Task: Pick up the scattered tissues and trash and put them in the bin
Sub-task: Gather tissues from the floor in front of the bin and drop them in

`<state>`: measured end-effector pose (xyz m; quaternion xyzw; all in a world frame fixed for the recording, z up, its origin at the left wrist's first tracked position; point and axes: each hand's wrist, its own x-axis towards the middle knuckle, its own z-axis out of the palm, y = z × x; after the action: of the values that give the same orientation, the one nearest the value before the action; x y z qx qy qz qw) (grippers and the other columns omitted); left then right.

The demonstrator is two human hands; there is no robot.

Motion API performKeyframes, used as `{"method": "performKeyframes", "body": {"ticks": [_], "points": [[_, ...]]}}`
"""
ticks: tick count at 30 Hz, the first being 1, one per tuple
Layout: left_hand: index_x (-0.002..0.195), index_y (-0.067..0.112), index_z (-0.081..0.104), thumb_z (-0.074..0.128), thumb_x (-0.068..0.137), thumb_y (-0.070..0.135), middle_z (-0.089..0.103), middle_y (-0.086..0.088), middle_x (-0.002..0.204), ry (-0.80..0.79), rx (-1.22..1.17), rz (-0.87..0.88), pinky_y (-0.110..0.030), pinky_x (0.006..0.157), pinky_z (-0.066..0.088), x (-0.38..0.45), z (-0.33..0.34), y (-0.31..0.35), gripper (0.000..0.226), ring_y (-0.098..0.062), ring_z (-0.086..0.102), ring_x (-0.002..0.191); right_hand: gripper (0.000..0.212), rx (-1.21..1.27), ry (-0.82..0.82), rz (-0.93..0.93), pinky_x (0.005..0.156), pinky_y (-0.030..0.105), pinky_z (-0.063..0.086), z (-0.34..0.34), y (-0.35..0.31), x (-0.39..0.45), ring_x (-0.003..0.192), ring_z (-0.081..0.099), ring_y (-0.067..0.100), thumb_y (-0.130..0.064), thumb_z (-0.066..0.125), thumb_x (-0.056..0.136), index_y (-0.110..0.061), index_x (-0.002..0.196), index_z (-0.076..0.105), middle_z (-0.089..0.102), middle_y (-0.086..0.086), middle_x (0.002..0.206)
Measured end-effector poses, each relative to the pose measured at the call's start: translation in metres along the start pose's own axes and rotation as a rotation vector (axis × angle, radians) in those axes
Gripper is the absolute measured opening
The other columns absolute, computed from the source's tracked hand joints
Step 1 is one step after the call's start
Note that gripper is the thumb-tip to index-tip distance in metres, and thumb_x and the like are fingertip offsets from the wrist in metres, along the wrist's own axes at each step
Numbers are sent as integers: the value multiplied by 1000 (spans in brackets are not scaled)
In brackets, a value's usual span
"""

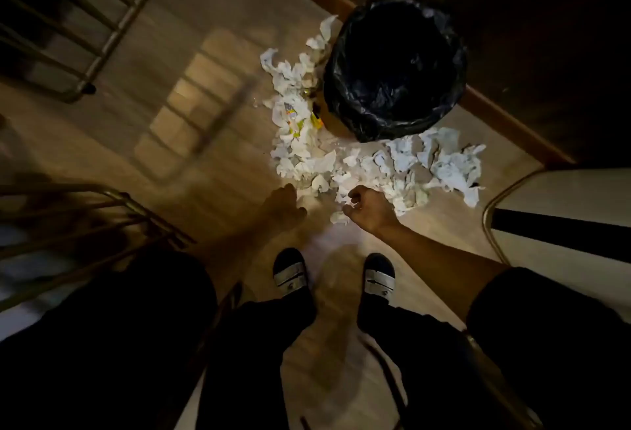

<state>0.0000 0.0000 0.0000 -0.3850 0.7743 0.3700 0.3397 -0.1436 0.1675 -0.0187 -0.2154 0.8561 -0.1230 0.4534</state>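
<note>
Several crumpled white tissues [372, 166] lie scattered on the wooden floor in an arc around a bin lined with a black bag [396, 67]. A yellow wrapper [297, 124] lies among the tissues left of the bin. My right hand [367, 206] is at the near edge of the pile, fingers curled on a tissue there. My left hand [285, 202] is blurred and in shadow, reaching down beside the pile's near left edge; whether it holds anything is unclear.
Metal chair frames stand at the upper left [102, 37] and lower left [102, 211]. A white piece of furniture [563, 197] with a metal edge is at the right. A dark wall with a wooden skirting board [495, 112] runs behind the bin. My feet [290, 276] are near the pile.
</note>
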Motion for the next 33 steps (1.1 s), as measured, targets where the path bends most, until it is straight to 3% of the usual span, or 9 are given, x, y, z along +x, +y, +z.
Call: {"method": "performKeyframes", "body": {"ticks": [8, 13, 16, 19, 22, 25, 28, 30, 33], "points": [[129, 3, 49, 65, 86, 29, 58, -18, 127, 88, 15, 79, -43, 95, 50, 141, 88, -35, 53, -36, 56, 119, 24, -34, 138, -171, 76, 33, 57, 72, 78, 125, 87, 68, 18, -29, 67, 83, -19, 104, 63, 69, 1, 102], [126, 3, 53, 64, 87, 27, 62, -19, 122, 290, 42, 261, -37, 89, 46, 220, 128, -47, 47, -36, 58, 115, 43, -157, 161, -467, 73, 35, 53, 97, 116, 198, 91, 65, 24, -33, 60, 86, -19, 125, 50, 57, 3, 118], [131, 6, 48, 67, 83, 34, 60, -16, 123, 422, 108, 336, -37, 80, 49, 254, 143, -44, 59, -36, 60, 110, 53, -238, 216, -616, 74, 36, 54, 90, 116, 240, 95, 63, 27, -39, 58, 89, -25, 135, 38, 45, 1, 131], [131, 7, 43, 68, 79, 44, 58, -14, 123, 453, 236, 421, -39, 78, 49, 280, 141, -37, 69, -36, 61, 108, 60, -518, 252, -805, 65, 31, 46, 80, 106, 271, 89, 61, 30, -44, 57, 89, -19, 139, 35, 39, 8, 134], [129, 8, 43, 68, 78, 48, 57, -12, 120, 476, 394, 572, -39, 77, 50, 289, 121, -28, 69, -36, 62, 103, 65, -740, 299, -916, 62, 38, 49, 71, 99, 291, 83, 59, 32, -57, 51, 90, -15, 136, 36, 37, 10, 129], [124, 9, 40, 68, 74, 57, 54, -12, 115, 452, 505, 647, -41, 71, 51, 293, 109, -25, 74, -35, 62, 96, 77, -908, 325, -887, 77, 41, 50, 64, 98, 300, 103, 54, 32, -68, 54, 81, -12, 132, 41, 45, 12, 125], [145, 9, 21, 67, 68, 71, 40, -16, 138, 313, 741, 553, -44, 86, 52, 299, 110, -26, 109, -37, 56, 114, 96, -988, 243, -707, 94, 46, 44, 59, 96, 289, 121, 48, 34, -71, 64, 71, -14, 142, 33, 44, 13, 137], [154, 14, 5, 72, 63, 70, 26, -20, 151, 219, 750, 481, -45, 96, 49, 303, 120, -29, 126, -40, 49, 126, 106, -904, 136, -515, 105, 48, 40, 59, 100, 283, 134, 41, 37, -64, 71, 71, -19, 152, 20, 36, 13, 151], [153, 20, 9, 76, 73, 46, 21, -25, 153, 190, 794, 468, -45, 91, 49, 304, 145, -34, 108, -46, 51, 122, 94, -893, 68, -427, 98, 44, 48, 70, 122, 276, 128, 49, 38, -50, 76, 74, -21, 149, 26, 40, 16, 148]]}}
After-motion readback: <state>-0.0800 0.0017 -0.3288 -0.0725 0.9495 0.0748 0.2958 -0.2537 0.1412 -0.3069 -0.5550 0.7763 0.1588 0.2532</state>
